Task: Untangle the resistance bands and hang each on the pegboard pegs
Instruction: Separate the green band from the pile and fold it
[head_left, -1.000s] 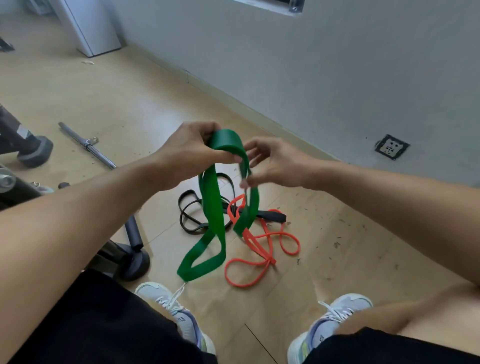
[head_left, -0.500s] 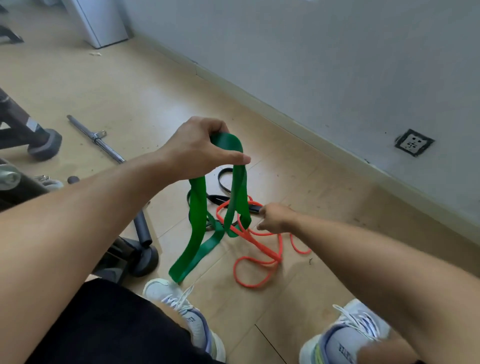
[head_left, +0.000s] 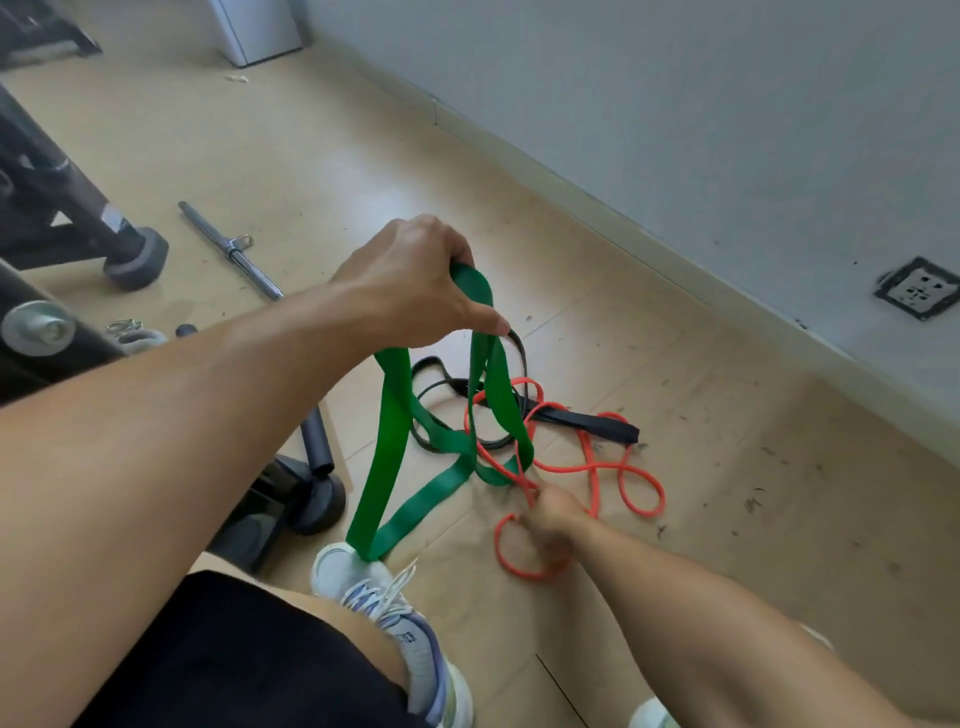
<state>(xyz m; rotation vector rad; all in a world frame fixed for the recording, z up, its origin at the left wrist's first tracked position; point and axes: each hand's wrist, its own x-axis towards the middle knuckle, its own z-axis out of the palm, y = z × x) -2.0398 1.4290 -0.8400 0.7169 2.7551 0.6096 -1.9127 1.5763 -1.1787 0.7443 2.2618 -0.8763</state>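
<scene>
My left hand (head_left: 410, 283) grips the top loop of a wide green resistance band (head_left: 387, 441) and holds it up; the band hangs twisted down to the floor by my left shoe. Low near the floor, my right hand (head_left: 550, 517) pinches a thin orange band (head_left: 615, 470) where it crosses the green one. The orange band lies in loops on the wooden floor and runs through the green band. A black band (head_left: 587, 421) lies under both, behind them. No pegboard is in view.
A metal bar (head_left: 228, 249) lies on the floor at the left, beside black gym-machine legs (head_left: 124, 249) and a foot roller (head_left: 317, 441). A grey wall with a floor-level socket (head_left: 917, 287) runs along the right. My shoes (head_left: 384, 597) stand close below the bands.
My right hand let go of the green band's top, dropped to the floor and took hold of the orange band. My left hand still holds the green band up.
</scene>
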